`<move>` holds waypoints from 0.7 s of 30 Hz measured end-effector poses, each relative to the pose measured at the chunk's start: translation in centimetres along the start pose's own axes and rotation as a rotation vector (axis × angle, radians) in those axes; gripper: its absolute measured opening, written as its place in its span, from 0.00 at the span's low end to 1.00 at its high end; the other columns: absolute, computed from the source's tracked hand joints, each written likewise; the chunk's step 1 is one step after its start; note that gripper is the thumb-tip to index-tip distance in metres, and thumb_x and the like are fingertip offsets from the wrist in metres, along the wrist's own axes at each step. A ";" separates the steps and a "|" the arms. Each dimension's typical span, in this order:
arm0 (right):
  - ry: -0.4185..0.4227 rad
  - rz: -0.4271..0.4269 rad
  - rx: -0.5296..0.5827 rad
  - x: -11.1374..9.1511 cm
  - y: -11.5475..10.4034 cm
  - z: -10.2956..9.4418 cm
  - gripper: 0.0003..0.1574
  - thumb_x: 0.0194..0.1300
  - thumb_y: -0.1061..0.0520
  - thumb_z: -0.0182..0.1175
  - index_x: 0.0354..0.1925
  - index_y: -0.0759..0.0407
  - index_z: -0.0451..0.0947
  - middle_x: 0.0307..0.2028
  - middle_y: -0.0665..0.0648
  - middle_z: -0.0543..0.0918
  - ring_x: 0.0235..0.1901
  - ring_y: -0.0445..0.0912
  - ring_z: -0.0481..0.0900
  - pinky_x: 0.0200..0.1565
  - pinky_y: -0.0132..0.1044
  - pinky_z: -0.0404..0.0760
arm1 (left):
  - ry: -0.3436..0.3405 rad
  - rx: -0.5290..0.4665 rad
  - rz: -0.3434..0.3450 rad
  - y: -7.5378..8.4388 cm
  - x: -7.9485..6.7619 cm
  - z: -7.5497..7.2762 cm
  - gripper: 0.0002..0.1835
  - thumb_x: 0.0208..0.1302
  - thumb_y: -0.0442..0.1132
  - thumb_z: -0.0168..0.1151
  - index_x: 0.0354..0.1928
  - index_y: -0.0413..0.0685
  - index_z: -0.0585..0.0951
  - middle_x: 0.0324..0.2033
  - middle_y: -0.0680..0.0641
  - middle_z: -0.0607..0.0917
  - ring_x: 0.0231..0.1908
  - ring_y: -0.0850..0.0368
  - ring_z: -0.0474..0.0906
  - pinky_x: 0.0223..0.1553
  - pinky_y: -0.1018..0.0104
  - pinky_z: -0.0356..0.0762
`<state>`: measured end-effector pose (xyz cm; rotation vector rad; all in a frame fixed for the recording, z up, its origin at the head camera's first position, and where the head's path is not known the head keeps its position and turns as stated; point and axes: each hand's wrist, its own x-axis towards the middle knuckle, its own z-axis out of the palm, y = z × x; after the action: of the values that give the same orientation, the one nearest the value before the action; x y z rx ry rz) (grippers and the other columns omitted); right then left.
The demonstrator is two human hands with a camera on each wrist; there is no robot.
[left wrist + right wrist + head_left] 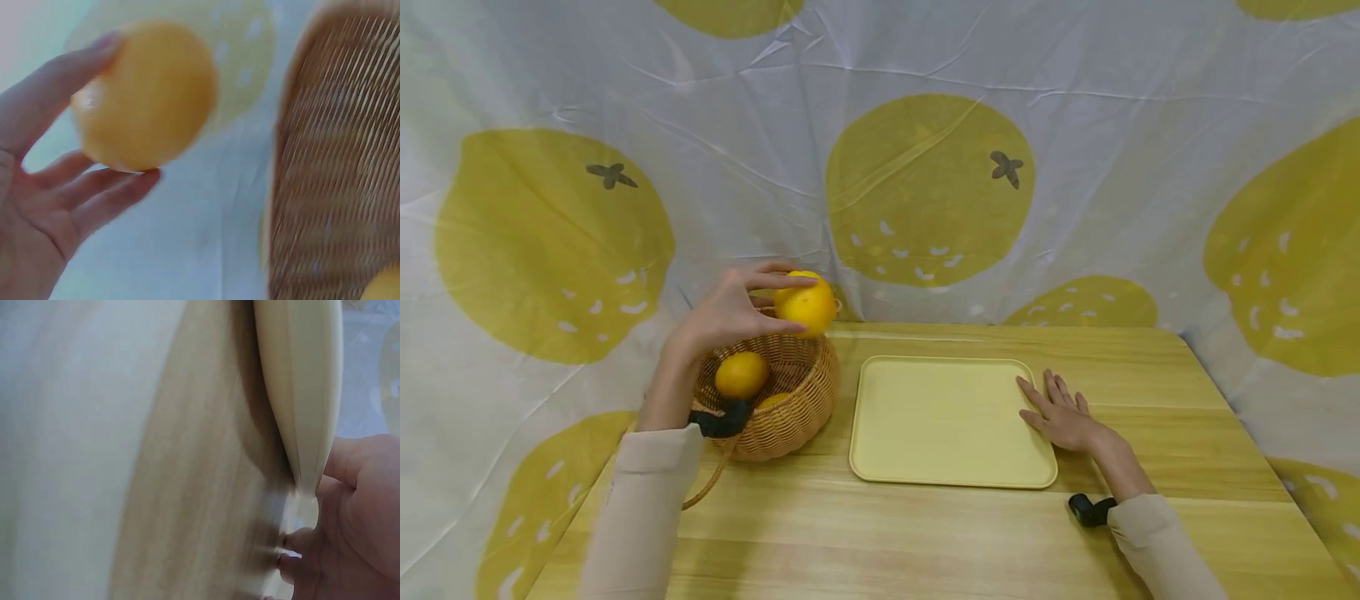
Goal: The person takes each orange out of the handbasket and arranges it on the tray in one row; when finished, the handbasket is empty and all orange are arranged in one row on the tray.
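In the head view, the left hand (727, 308) has its grip on an orange (806, 307), pinching it between thumb and fingers above the far rim of the wicker basket (801, 417). Inside the basket lie a second orange (742, 375) and, lower down and partly hidden, a third orange (772, 401). Right of the basket, and apart from it, a pale yellow tray (951, 421) lies flat on the wooden worktop (925, 533). The right hand (1063, 417) is at the tray's edge farthest from the basket, its grip open and fingers spread, two digits over the rim. Behind the basket hangs a lemon-print curtain (1112, 167).

In the left wrist view, the same orange sits between thumb and fingers, clear of the basket's rim; part of an orange shows inside the basket.

In the right wrist view, the right hand is against the tray's rim, on the side away from the basket, holding nothing.
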<state>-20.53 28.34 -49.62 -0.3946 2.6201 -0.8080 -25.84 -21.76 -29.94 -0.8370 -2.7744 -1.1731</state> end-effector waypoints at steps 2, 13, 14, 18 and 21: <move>-0.006 0.003 -0.002 0.0 -0.1 -0.1 0.43 0.84 0.43 0.44 0.84 0.57 0.41 0.78 0.80 0.24 0.77 0.76 0.21 0.68 0.78 0.20 | -0.027 -0.036 0.070 1.2 0.6 2.2 0.32 0.53 0.39 0.83 0.63 0.53 0.85 0.70 0.40 0.75 0.68 0.39 0.73 0.56 0.45 0.84; -0.016 0.005 -0.009 0.2 -0.1 -0.1 0.43 0.84 0.43 0.43 0.84 0.58 0.40 0.78 0.79 0.23 0.77 0.75 0.21 0.68 0.78 0.20 | -0.275 0.060 0.125 1.3 3.9 12.1 0.32 0.54 0.41 0.81 0.64 0.55 0.84 0.69 0.36 0.76 0.69 0.37 0.71 0.63 0.41 0.78; -0.015 0.005 -0.009 0.2 -0.1 -0.1 0.43 0.84 0.43 0.43 0.84 0.58 0.40 0.78 0.79 0.23 0.77 0.75 0.21 0.68 0.78 0.20 | -0.280 0.073 0.120 0.9 4.1 12.7 0.32 0.55 0.41 0.81 0.64 0.55 0.84 0.68 0.36 0.76 0.70 0.37 0.71 0.65 0.40 0.76; -0.016 0.006 -0.010 0.2 -0.1 -0.1 0.43 0.84 0.43 0.44 0.84 0.58 0.40 0.78 0.79 0.23 0.77 0.75 0.20 0.68 0.78 0.20 | -0.279 0.143 0.109 -0.3 4.6 14.9 0.31 0.55 0.40 0.81 0.63 0.54 0.85 0.67 0.36 0.78 0.68 0.37 0.72 0.68 0.41 0.72; -0.019 0.008 -0.010 0.2 -0.1 -0.1 0.43 0.84 0.43 0.43 0.84 0.57 0.40 0.78 0.79 0.23 0.77 0.75 0.20 0.68 0.78 0.20 | -0.272 0.176 0.088 -0.7 4.7 16.1 0.31 0.55 0.41 0.81 0.63 0.55 0.85 0.65 0.36 0.78 0.65 0.37 0.75 0.67 0.41 0.73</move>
<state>-20.72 28.28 -49.52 -0.3926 2.6075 -0.7856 -27.19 -9.20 -40.98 -1.1630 -2.9569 -0.8427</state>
